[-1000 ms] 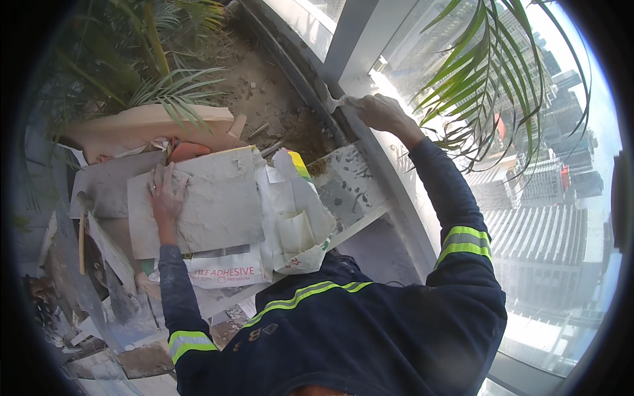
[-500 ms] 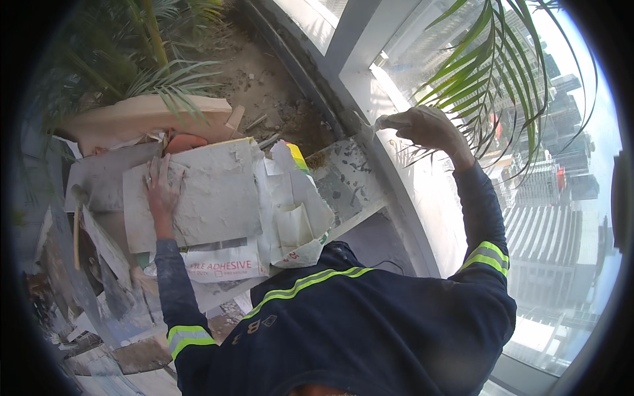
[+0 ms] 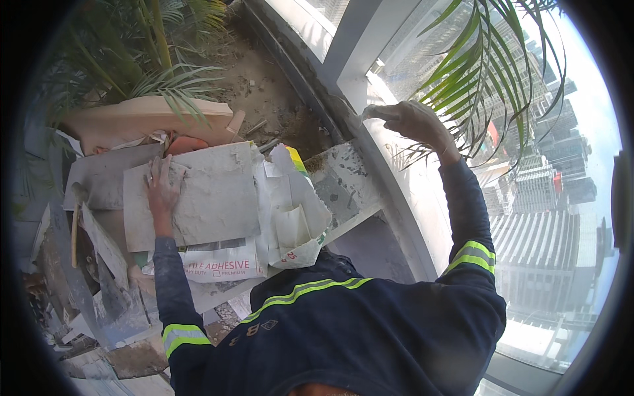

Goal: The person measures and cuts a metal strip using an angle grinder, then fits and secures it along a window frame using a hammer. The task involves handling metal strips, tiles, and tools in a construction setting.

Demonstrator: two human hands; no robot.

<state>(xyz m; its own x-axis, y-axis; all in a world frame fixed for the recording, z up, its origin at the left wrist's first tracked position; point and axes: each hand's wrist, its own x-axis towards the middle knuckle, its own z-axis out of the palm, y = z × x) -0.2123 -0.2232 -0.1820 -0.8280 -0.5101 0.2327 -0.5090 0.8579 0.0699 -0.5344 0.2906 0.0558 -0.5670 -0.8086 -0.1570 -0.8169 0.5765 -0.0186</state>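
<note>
My left hand (image 3: pixel 162 190) lies flat with its fingers spread on a grey, dust-smeared board (image 3: pixel 218 188). Under that board is a crumpled white paper bag (image 3: pixel 300 221) with red print and a yellow patch. My right hand (image 3: pixel 417 125) is raised over the window ledge at the far right, its fingers curled closed. Its fingertips are beside the white window frame (image 3: pixel 360 89). Whatever it grips, if anything, is too small or hidden to make out.
A hammer-like tool with a wooden handle (image 3: pixel 74 234) leans among broken boards on the left. Beyond the board are a curved tan panel (image 3: pixel 145 119), palm plants (image 3: pixel 142 49) and bare soil (image 3: pixel 257 79). Palm fronds (image 3: pixel 485 72) hang before the glass at right.
My right hand has shifted slightly left and up, closer to the window frame. The left hand stays on the grey board.
</note>
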